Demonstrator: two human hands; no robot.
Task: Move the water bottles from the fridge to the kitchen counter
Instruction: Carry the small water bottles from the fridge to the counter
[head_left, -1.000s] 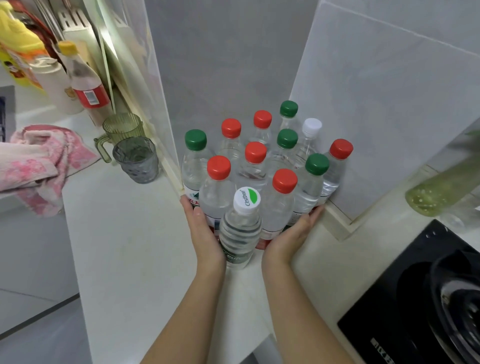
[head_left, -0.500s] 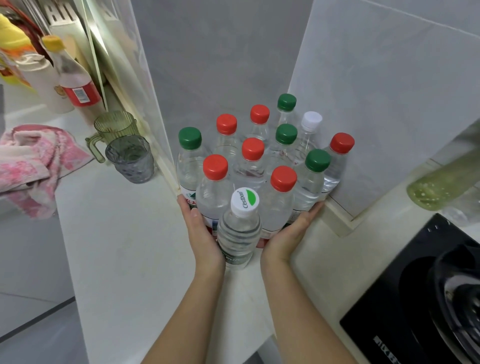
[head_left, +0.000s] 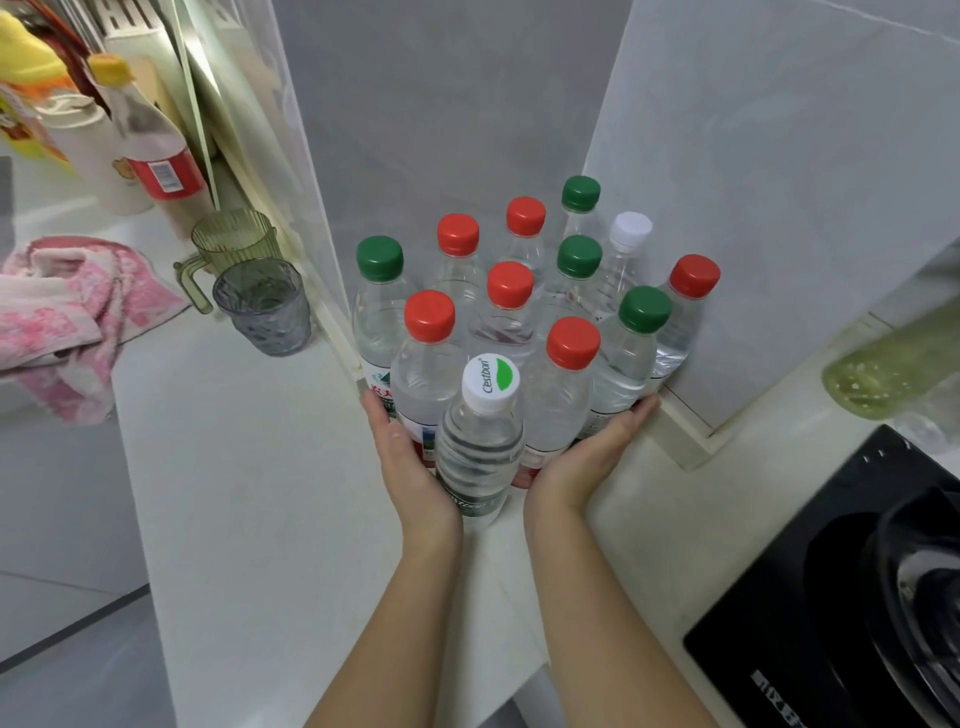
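Water bottles (head_left: 514, 332) stand clustered on the counter (head_left: 249, 493), left hand (head_left: 410, 462) and right hand (head_left: 587, 457) spread flat against them.

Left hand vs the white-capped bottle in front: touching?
Touching. The head view shows the left hand pressed flat against the left side of the white-capped bottle, with no gap visible between palm and plastic.

Bare forearms — no sleeves, no rings
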